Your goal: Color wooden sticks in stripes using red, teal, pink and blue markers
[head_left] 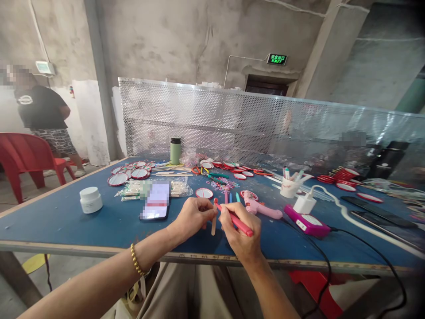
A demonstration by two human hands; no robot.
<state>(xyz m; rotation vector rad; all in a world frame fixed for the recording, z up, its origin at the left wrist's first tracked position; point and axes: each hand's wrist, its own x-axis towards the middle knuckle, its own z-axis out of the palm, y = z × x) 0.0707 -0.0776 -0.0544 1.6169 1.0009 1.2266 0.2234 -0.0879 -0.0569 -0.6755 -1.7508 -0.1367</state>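
Red marker [245, 227] at the reddened top of a wooden stick [213, 227]
Left hand [190, 219] pinches the stick; right hand [243, 238] curls closed around the marker

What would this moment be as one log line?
left hand: holds wooden stick | right hand: holds red marker, tip near stick's upper end | on table: phone, white jar, pink glue gun

The one head view looks from just above the near edge of the blue table [122, 226], facing forward and down across it.
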